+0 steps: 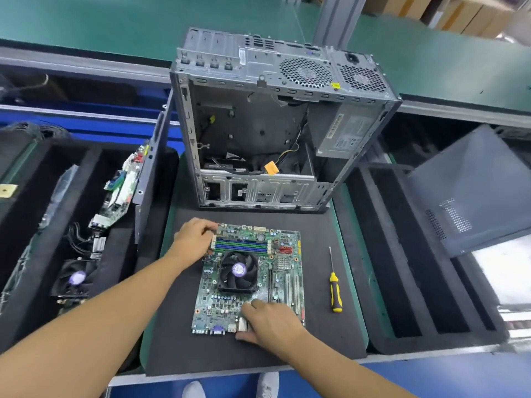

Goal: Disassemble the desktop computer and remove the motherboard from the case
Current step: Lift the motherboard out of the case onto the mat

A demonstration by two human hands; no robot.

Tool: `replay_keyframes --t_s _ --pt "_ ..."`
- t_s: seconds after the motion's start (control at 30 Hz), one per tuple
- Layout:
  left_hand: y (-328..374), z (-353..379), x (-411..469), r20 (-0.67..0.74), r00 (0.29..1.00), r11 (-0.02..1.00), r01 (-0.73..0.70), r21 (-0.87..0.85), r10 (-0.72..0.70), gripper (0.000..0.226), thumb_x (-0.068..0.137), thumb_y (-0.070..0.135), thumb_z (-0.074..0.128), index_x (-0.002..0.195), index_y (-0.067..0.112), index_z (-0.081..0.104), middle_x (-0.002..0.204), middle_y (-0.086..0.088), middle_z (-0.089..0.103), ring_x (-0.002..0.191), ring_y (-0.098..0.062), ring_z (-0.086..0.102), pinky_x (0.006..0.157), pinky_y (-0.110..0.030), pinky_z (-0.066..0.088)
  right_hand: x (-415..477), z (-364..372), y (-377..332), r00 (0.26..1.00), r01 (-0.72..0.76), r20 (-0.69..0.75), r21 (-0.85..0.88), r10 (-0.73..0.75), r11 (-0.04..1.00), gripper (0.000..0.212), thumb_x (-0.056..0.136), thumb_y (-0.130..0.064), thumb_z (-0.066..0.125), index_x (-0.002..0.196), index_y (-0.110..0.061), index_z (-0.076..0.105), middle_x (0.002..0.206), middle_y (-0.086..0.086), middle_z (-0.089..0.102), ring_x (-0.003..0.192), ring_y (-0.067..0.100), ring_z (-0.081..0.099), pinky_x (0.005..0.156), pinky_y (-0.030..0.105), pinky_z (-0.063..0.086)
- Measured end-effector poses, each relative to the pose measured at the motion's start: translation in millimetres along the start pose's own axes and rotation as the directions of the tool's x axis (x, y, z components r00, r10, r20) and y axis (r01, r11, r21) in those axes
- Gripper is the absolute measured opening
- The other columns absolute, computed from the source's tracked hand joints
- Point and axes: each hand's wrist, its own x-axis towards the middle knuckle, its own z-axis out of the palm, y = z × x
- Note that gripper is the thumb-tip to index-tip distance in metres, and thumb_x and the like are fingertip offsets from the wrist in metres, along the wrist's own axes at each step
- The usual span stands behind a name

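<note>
head view: motherboard (218,305) lies flat on black mat (316,334), out of case (287,61), which stands open at far side. left hand (192,239) pinches board's far-left corner beside memory slots (241,245). right hand (267,317) grips near edge by rear ports (217,330), fingers on top, thumb at edge. board sits between both hands, touching both. judgement: hold by edges only, keep level, avoid pressing fan (238,270), steer clear of screwdriver (334,291) lying to right.

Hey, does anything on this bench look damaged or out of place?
Nothing looks damaged. The motherboard lies flat on the mat, gripped by the left hand and right hand. Only the grey side panel leans askew over the right foam tray.
</note>
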Motion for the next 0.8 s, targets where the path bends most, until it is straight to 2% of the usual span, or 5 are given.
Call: replay_keyframes --t_s 0.17,0.33,0.43,0.57,0.8 --pt "-31 -3 -16 0.006 0.998 0.992 0.06 -0.11 -0.06 0.013 0.099 0.028 0.055 0.104 0.025 0.066 0.104 0.005 0.065 0.096 -0.013 0.062 0.079 -0.026 0.045 -8 -17 22 0.971 -0.156 -0.135 0.26 0.196 0.953 0.048 0.099 -0.061 0.028 0.082 -0.022 0.049 0.082 0.0 0.056 0.072 0.025 0.055 0.064 0.037 0.043" --pt "-17 0 1 0.022 0.975 0.925 0.215 -0.314 -0.219 0.024 0.096 0.036 0.061 0.097 0.015 0.073 0.091 -0.002 0.073 0.082 -0.018 0.067 0.077 -0.036 0.055 20 -48 63 0.76 -0.324 -0.21 0.699 0.616 0.638 0.038 0.104 -0.03 0.041 0.07 -0.014 0.048 0.064 0.004 0.055 0.061 0.025 0.05 0.059 0.036 0.04" --pt "-9 3 11 0.065 0.97 0.941 0.243 -0.234 -0.234 0.03 0.093 0.04 0.066 0.086 0.011 0.072 0.079 -0.008 0.067 0.071 -0.023 0.059 0.073 -0.039 0.056 43 -57 78 0.758 -0.337 -0.152 0.741 0.634 0.581 0.031 0.102 -0.028 0.043 0.077 -0.014 0.054 0.066 0.003 0.058 0.062 0.025 0.053 0.056 0.033 0.037" --pt "-1 10 17 0.024 0.97 0.961 0.244 -0.132 -0.243 0.024 0.09 0.041 0.07 0.091 0.019 0.078 0.084 -0.001 0.072 0.084 -0.023 0.066 0.081 -0.037 0.057 69 -59 95 0.778 -0.396 -0.038 0.746 0.627 0.536 0.026 0.103 -0.029 0.044 0.105 -0.011 0.063 0.083 0.007 0.069 0.068 0.02 0.061 0.061 0.031 0.044" --pt "-7 5 11 0.079 0.947 0.911 0.32 -0.259 -0.31 0.019 0.089 0.031 0.074 0.095 0.015 0.079 0.074 -0.005 0.068 0.063 -0.015 0.07 0.062 -0.025 0.058 91 -57 105 0.847 -0.378 0.014 0.718 0.531 0.585 0.036 0.101 -0.028 0.049 0.094 0.001 0.068 0.085 0.018 0.073 0.08 0.034 0.069 0.074 0.039 0.058"
